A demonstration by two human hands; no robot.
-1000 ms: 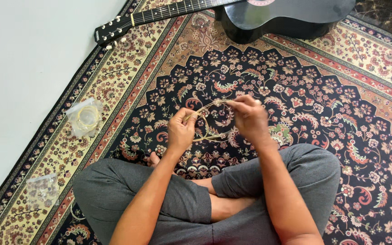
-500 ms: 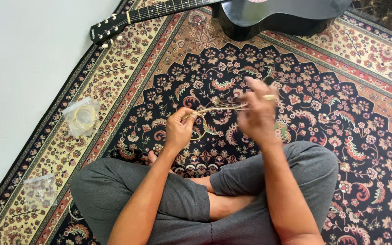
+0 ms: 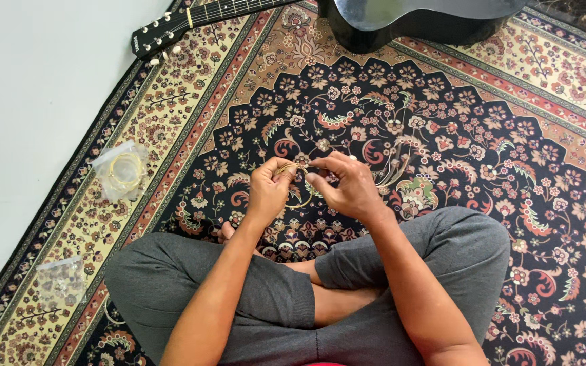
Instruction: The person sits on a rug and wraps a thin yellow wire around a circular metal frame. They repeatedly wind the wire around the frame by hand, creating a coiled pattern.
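Beneath us spreads a patterned carpet (image 3: 510, 135) of dark medallions and cream borders, meeting a pale floor (image 3: 28, 102) on the left. At the top edge we see a black guitar (image 3: 401, 20) lying flat, its headstock (image 3: 161, 30) reaching toward the bare floor. We sit cross-legged in grey trousers (image 3: 252, 298). Two clear plastic bags lie to our left: one holding a coiled string (image 3: 125, 173), another (image 3: 62, 281) nearer the knee. Our left hand (image 3: 269, 190) and right hand (image 3: 347, 186) are close together above the carpet, both pinching a thin golden guitar string (image 3: 300, 201) looped between them.
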